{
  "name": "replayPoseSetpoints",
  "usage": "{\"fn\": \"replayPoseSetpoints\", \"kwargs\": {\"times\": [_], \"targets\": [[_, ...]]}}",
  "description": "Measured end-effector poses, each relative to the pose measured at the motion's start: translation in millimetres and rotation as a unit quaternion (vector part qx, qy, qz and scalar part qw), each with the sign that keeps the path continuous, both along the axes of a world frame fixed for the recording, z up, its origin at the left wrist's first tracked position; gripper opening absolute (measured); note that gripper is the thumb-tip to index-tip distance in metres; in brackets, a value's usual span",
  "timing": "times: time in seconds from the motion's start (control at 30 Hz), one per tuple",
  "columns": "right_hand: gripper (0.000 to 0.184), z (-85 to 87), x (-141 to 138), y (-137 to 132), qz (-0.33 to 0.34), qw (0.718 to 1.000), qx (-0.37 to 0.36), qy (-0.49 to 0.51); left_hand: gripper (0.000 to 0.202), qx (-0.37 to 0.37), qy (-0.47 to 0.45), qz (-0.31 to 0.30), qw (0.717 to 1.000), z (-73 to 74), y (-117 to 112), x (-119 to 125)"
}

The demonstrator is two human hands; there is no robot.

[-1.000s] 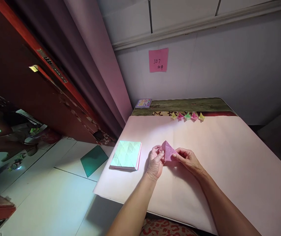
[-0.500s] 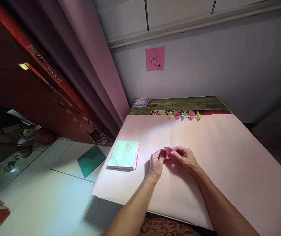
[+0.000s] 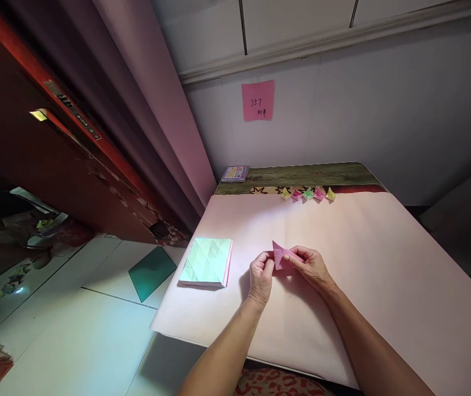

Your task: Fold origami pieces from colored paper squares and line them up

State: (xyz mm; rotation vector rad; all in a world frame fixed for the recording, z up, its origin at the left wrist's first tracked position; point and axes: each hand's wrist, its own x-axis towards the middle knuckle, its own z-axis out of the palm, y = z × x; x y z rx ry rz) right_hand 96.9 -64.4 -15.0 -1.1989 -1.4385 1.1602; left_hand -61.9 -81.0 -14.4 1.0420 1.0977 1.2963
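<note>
A small pink folded paper [image 3: 280, 253] is held above the table, one pointed corner sticking up at its left. My right hand [image 3: 312, 268] pinches it, thumb on the near face and fingers behind. At the paper's left edge is my left hand [image 3: 261, 275], its fingers closed against it; the exact grip there is partly hidden. To the left lies a stack of square papers [image 3: 207, 261], a creased light green sheet on top. Along the far edge stands a row of several small folded paper pieces [image 3: 307, 193] in yellow, pink and green.
A pale sheet covers the table [image 3: 376, 264]. A small printed pack [image 3: 235, 174] lies at the far left corner. A pink note [image 3: 257, 101] is stuck to the wall. On the left are a purple curtain [image 3: 165, 110], a red door [image 3: 45, 165] and a dark green square [image 3: 152, 273] on the floor.
The pink paper has turned and opened out slightly, showing a broader face with its corner pointing up. My left fingers have shifted down along its left edge. The view has moved a little.
</note>
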Motion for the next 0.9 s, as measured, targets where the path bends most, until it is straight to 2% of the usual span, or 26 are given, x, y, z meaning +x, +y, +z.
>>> {"fn": "replayPoseSetpoints", "kwargs": {"times": [0.13, 0.27, 0.37, 0.5, 0.7, 0.9], "targets": [[0.037, -3.6, -1.4, 1.7, -0.025, 0.999, 0.001, 0.036, 0.028, 0.001, 0.001, -0.053, 0.999, 0.1, -1.6, 1.8], [0.038, -1.5, 1.2, 3.6, -0.014, 0.999, -0.007, 0.047, 0.042, -0.058, -0.041, -0.066, 0.995, 0.3, -1.1, 4.4], [0.044, 8.0, 7.5, 4.1, 0.038, 0.997, -0.044, 0.057, 0.043, -0.071, -0.037, -0.067, 0.994, 2.8, -0.7, 1.9], [0.047, 19.1, 12.4, 2.3, 0.116, 0.982, -0.094, 0.113, 0.038, -0.072, 0.019, -0.119, 0.990, 6.4, -1.6, -1.6], [0.035, 16.7, 5.7, 0.2, 0.057, 0.977, -0.127, 0.161, 0.034, -0.070, 0.100, -0.135, 0.983, 6.2, -1.5, 0.3], [0.028, 20.3, 2.9, 0.4, -0.030, 0.981, -0.093, 0.166, 0.031, -0.082, 0.121, -0.157, 0.977, 11.4, -0.2, 0.7]]}}
